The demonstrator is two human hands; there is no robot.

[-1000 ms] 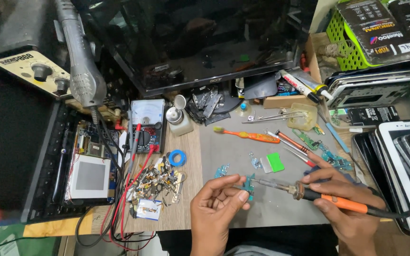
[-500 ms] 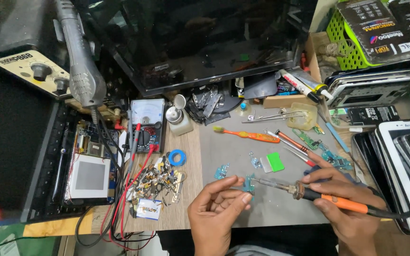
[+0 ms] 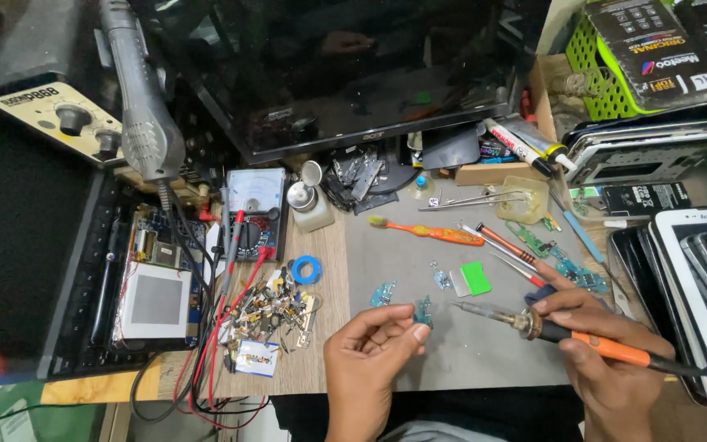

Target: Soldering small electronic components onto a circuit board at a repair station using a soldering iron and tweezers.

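Two tight grips: left hand (image 3: 370, 360) pinching small circuit board (image 3: 424, 312), right hand (image 3: 603, 348) around soldering iron (image 3: 566, 334).

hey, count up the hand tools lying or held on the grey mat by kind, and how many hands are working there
Soldering iron, held in the right hand: 1
Orange toothbrush: 1
Screwdrivers with red-orange handles: 2
Tweezers: 1
Small green circuit board, pinched by the left hand: 1
Hands: 2
Total: 8

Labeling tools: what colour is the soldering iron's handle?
Orange, with a black collar; the slim metal-tipped soldering iron in the right hand shows best in the head view.
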